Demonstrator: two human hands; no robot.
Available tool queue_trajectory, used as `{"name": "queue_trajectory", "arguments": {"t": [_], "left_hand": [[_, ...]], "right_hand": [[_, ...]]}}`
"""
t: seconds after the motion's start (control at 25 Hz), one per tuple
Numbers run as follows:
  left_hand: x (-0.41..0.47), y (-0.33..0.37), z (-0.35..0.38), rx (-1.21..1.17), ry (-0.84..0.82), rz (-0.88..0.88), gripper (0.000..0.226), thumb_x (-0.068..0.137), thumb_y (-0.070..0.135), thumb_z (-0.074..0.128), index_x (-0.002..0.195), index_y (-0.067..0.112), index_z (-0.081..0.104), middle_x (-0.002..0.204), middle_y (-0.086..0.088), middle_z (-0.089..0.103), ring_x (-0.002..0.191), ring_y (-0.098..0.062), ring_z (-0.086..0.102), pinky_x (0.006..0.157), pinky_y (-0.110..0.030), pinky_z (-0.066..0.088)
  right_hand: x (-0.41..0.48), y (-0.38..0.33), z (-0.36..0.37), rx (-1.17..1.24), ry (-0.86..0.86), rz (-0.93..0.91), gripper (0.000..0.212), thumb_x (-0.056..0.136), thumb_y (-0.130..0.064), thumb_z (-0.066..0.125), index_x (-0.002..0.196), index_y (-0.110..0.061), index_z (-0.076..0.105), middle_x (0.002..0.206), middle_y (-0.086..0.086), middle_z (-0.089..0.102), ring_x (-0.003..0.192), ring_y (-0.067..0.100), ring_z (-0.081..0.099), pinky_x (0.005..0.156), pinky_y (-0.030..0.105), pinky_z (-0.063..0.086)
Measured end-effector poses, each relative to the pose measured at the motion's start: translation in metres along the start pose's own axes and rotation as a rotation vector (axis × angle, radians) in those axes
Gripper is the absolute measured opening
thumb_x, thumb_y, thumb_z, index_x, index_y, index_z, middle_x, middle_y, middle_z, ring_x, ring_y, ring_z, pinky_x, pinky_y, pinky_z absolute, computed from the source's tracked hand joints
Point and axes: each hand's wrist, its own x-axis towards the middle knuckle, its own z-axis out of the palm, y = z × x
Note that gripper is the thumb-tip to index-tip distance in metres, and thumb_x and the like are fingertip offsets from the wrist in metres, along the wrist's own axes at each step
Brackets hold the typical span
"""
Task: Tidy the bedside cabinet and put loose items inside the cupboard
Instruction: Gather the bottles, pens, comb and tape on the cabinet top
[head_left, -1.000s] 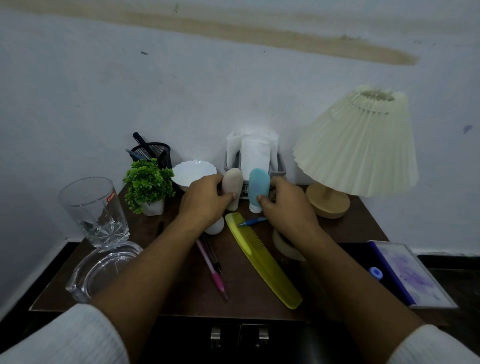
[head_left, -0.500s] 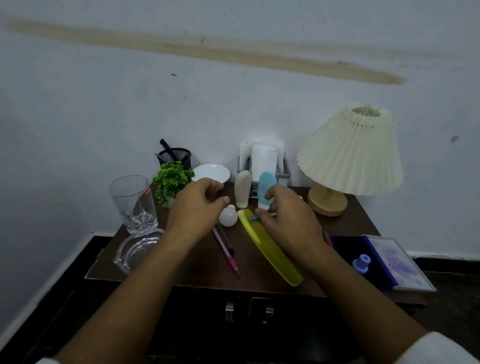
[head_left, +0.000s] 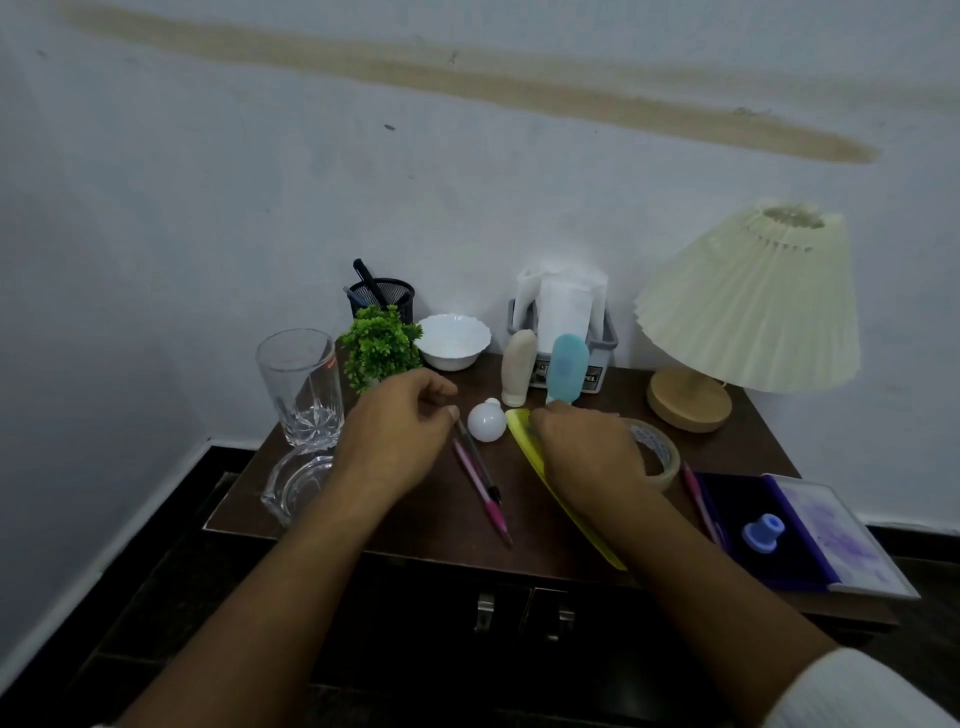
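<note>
Two grips low over counter (head_left: 426, 525) middle. Right grip (head_left: 587, 452) palm-down on yellow comb (head_left: 521, 434), fingertips curled at its far tip; pinch or mere touch, cannot tell. Left grip (head_left: 400, 436) loosely curled, holds nothing, thumb just beside black pen (head_left: 475, 457) lying against pink pen (head_left: 480, 488). White bulb (head_left: 487, 422) between grips. Tape roll (head_left: 657, 452) half under right grip. Bare wood between pens and comb. Ashtray (head_left: 296, 486) at front-left edge, ink pad (head_left: 810, 530) at front-right edge. Cupboard doors (head_left: 519, 613) below, closed. Print on tissue holder (head_left: 592, 375) unreadable.
</note>
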Motion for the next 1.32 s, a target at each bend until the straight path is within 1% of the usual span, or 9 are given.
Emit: {"name": "queue_trajectory", "arguments": {"t": [0.4, 0.52, 0.6, 0.68, 0.76, 0.92, 1.12, 1.2, 1.32], "left_hand": [[0.003, -0.005, 0.008, -0.076, 0.023, 0.060, 0.016, 0.091, 0.023, 0.069, 0.107, 0.028, 0.073, 0.099, 0.017, 0.070, 0.089, -0.001, 0.063, 0.084, -0.032, 0.055], [0.001, 0.001, 0.006, -0.141, 0.041, 0.114, 0.015, 0.093, 0.021, 0.067, 0.105, 0.029, 0.072, 0.095, 0.019, 0.069, 0.085, 0.008, 0.061, 0.071, -0.011, 0.046], [-0.002, 0.007, 0.004, -0.206, 0.046, 0.079, 0.010, 0.095, 0.029, 0.066, 0.103, 0.028, 0.070, 0.091, 0.016, 0.068, 0.081, 0.005, 0.062, 0.069, -0.010, 0.048], [-0.004, 0.014, 0.001, -0.476, -0.033, -0.149, 0.021, 0.095, 0.042, 0.065, 0.101, 0.023, 0.069, 0.085, 0.007, 0.067, 0.072, -0.008, 0.064, 0.062, -0.025, 0.057], [-0.007, 0.024, -0.005, -0.860, -0.196, -0.416, 0.033, 0.094, 0.044, 0.065, 0.108, 0.014, 0.069, 0.077, 0.001, 0.064, 0.062, -0.012, 0.062, 0.052, -0.026, 0.056], [-0.006, 0.020, -0.012, -1.147, -0.178, -0.526, 0.030, 0.094, 0.017, 0.068, 0.121, 0.004, 0.067, 0.068, 0.001, 0.062, 0.052, -0.005, 0.060, 0.046, -0.019, 0.053], [-0.005, 0.010, -0.016, -1.293, -0.210, -0.629, 0.015, 0.093, 0.018, 0.068, 0.103, 0.008, 0.073, 0.062, 0.003, 0.059, 0.054, -0.004, 0.059, 0.049, -0.017, 0.055], [-0.002, 0.005, -0.015, -1.010, -0.122, -0.451, 0.015, 0.094, 0.021, 0.068, 0.100, 0.008, 0.074, 0.065, 0.002, 0.060, 0.059, -0.006, 0.059, 0.049, -0.018, 0.054], [0.005, -0.004, -0.017, -0.656, 0.101, -0.182, 0.017, 0.095, 0.026, 0.068, 0.096, 0.010, 0.075, 0.072, 0.002, 0.063, 0.066, -0.004, 0.061, 0.055, -0.020, 0.055]], "right_hand": [[0.013, 0.007, 0.006, 0.096, 0.217, -0.087, 0.024, 0.094, -0.016, 0.064, 0.117, -0.023, 0.061, 0.112, -0.001, 0.066, 0.100, 0.022, 0.068, 0.077, 0.036, 0.058], [0.000, 0.021, -0.030, 0.540, 0.397, 0.009, 0.015, 0.093, -0.011, 0.066, 0.105, -0.020, 0.068, 0.099, -0.007, 0.068, 0.082, 0.010, 0.064, 0.064, 0.017, 0.047], [-0.014, 0.025, -0.060, 1.113, 0.491, 0.070, 0.016, 0.088, 0.002, 0.067, 0.099, -0.009, 0.068, 0.095, 0.004, 0.073, 0.077, 0.013, 0.069, 0.063, 0.020, 0.056], [-0.030, 0.016, -0.072, 1.587, 0.449, 0.112, 0.017, 0.087, 0.013, 0.063, 0.097, -0.001, 0.062, 0.097, 0.018, 0.072, 0.083, 0.024, 0.074, 0.065, 0.027, 0.061], [-0.042, -0.004, -0.061, 1.723, 0.373, 0.178, 0.019, 0.086, 0.017, 0.062, 0.096, 0.000, 0.058, 0.097, 0.023, 0.070, 0.085, 0.030, 0.075, 0.067, 0.030, 0.062], [-0.050, -0.026, -0.039, 1.785, 0.244, 0.254, 0.023, 0.083, 0.019, 0.064, 0.095, 0.000, 0.058, 0.098, 0.024, 0.072, 0.083, 0.033, 0.077, 0.068, 0.035, 0.064], [-0.043, -0.042, -0.034, 1.821, 0.093, 0.234, 0.023, 0.083, 0.015, 0.069, 0.098, 0.000, 0.059, 0.107, 0.026, 0.070, 0.087, 0.032, 0.076, 0.072, 0.041, 0.065], [-0.039, -0.043, -0.025, 1.500, 0.087, 0.221, 0.023, 0.086, -0.008, 0.076, 0.104, -0.010, 0.061, 0.107, 0.017, 0.069, 0.089, 0.027, 0.073, 0.073, 0.043, 0.064], [-0.039, -0.042, -0.011, 0.655, 0.103, 0.091, 0.033, 0.087, -0.045, 0.072, 0.111, -0.027, 0.059, 0.102, -0.007, 0.065, 0.090, 0.013, 0.063, 0.074, 0.037, 0.056]]}}
